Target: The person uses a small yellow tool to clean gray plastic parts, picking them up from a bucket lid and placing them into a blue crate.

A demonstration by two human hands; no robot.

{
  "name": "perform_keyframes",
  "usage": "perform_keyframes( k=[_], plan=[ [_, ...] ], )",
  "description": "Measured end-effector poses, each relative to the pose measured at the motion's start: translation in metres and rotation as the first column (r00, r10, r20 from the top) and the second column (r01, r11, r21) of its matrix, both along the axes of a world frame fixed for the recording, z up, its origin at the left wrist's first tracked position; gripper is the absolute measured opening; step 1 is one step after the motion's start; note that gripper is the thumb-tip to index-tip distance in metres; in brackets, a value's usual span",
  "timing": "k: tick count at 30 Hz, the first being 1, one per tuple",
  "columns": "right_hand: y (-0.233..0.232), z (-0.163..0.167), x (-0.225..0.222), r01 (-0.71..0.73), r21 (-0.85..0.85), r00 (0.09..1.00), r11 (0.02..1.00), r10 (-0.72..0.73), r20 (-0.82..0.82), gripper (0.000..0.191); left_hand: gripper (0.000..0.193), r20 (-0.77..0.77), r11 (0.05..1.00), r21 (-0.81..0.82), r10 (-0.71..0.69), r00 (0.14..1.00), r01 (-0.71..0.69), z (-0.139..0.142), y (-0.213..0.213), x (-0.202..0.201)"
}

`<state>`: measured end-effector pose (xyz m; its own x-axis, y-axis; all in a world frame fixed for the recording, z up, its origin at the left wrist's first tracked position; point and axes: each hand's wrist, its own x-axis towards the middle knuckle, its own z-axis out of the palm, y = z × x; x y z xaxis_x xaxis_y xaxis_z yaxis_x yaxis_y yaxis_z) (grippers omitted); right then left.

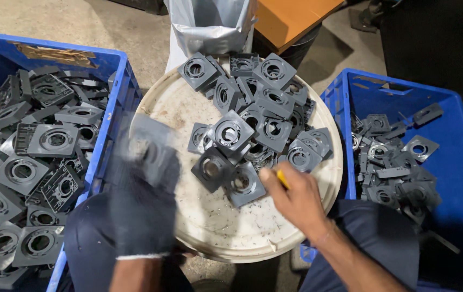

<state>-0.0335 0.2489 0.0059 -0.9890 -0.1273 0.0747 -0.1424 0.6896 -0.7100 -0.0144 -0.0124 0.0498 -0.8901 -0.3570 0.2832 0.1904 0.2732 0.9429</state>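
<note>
Between two blue crates: white tray (pixel 199 216) has a heap of grey parts (pixel 258 116). Gloved left hand (pixel 142 194), blurred, fingers clamped on one part (pixel 153 148). Right hand (pixel 296 197) pinches a yellow tool (pixel 282 179). Left crate (pixel 113 103) nearly full, right crate (pixel 458 157) sparse; many parts left.

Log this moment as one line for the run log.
left hand: gloved, holds grey square part, blurred | right hand: bare, holds yellow tool | white round lid

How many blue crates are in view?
2: one crate at the left, full of grey plates, and one crate at the right, partly filled. Both are cut by the frame; none else shows.
</note>
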Motion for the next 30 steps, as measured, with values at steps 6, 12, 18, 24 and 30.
perform_keyframes(
  k=[6,12,18,24,30],
  plan=[
    [-0.020,-0.016,-0.022,0.052,0.159,0.983,0.986,-0.079,0.165,0.033,0.054,0.264,0.928,-0.352,-0.031,0.964,0.126,-0.006,0.005,0.002],
    [-0.025,-0.023,-0.013,0.149,-0.255,0.959,0.955,-0.077,0.273,0.027,0.078,0.564,0.926,-0.020,-0.300,0.770,0.376,-0.018,0.048,0.014],
    [-0.006,-0.001,0.025,0.184,-0.553,0.935,0.813,0.029,0.354,0.022,0.119,0.484,0.852,0.380,-0.516,0.706,0.361,-0.014,0.064,0.016],
    [0.002,0.014,0.030,-0.214,-0.741,0.829,0.636,0.520,0.207,0.029,0.121,0.326,0.705,0.585,-0.657,0.680,0.401,-0.025,0.059,0.011],
    [0.010,0.026,0.013,-0.188,-0.394,0.925,0.900,0.297,0.236,0.041,0.124,0.159,0.391,0.858,-0.820,0.550,0.334,-0.027,0.056,0.017]
  ],
)
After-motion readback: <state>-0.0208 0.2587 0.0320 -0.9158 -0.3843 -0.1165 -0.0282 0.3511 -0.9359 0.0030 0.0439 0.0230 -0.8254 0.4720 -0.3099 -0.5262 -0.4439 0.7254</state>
